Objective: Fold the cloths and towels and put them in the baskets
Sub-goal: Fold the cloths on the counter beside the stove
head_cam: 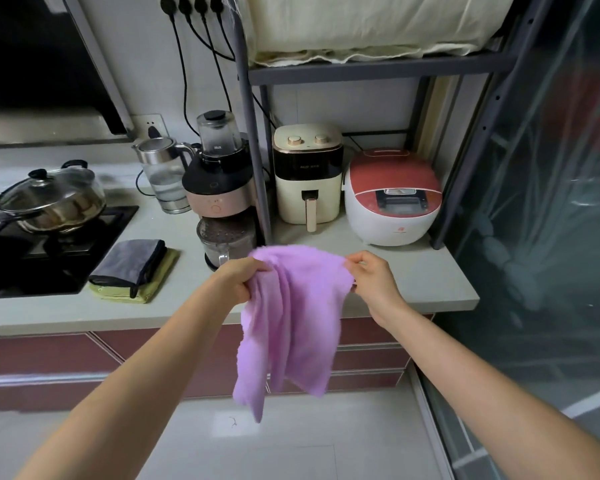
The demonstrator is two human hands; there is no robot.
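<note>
1. While the purple cloth (291, 317) is hanging in the air in front of the table (413, 282) edge, both hands are holding its top edge: the left hand (238, 280) is fisted around a bunched corner, and the right hand (369, 275) is pinching the other end between thumb and fingers.
2. The cloth is drooping in uneven pleats below the hands, with the lower corners dangling over the floor, so it looks not yet squared up.
3. Likely step: spreading it out for the first fold. Doing it well probably means loosening the left fist down to a corner pinch like the right, then pulling the hands apart until the top edge is going taut.
4. Laying it flat on the bare table stretch in front of the rice cooker (392, 197) seems easier than folding in mid-air.
5. A folded grey cloth (129, 263) is sitting on a green cloth (153, 289) at the left of the table, beside the stove (49, 258); these look already done.
6. No baskets are showing in view, so where it goes cannot be told.
</note>
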